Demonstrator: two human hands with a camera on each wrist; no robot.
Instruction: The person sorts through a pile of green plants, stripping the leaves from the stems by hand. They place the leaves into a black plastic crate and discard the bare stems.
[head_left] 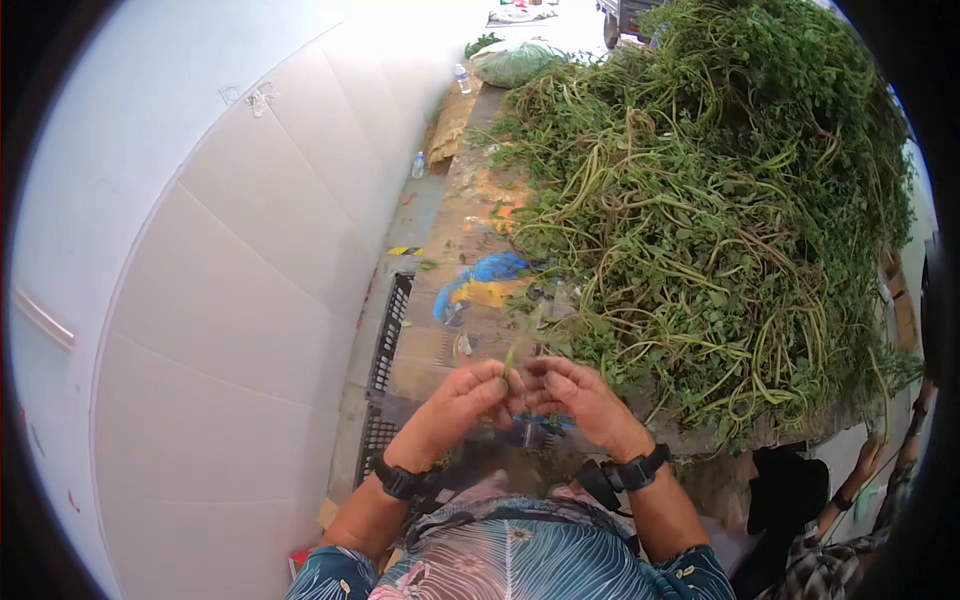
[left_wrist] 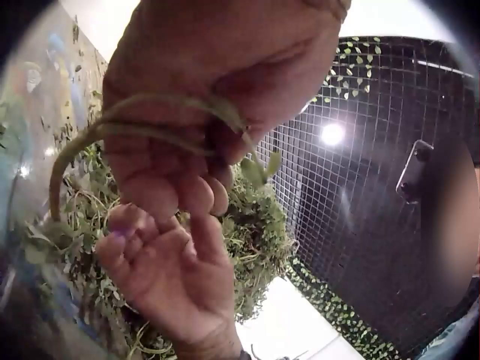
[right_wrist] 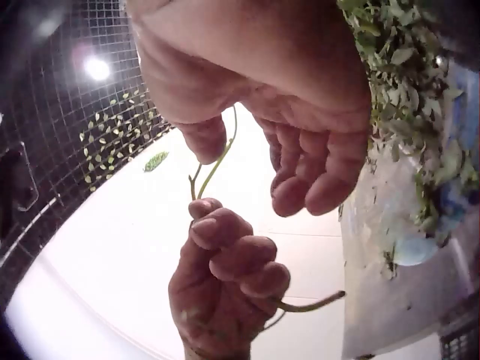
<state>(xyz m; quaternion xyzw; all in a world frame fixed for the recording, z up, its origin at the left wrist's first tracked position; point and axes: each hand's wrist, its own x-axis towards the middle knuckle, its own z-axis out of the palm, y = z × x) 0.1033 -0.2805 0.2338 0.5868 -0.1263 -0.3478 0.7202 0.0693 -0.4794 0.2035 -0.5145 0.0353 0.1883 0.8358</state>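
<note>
Likely produce work area: heaped leafy stems on worn table, black plastic crate, tied sack.

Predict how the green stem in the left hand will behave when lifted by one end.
The stem probably flexes, since it arcs beyond the left hand. It looks thin, so likely light, and perhaps easy to snap.

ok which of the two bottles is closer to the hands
The nearer bottle is the one beside the white wall, lower in the head view; the other bottle is farther off, close to the green bag.
</note>
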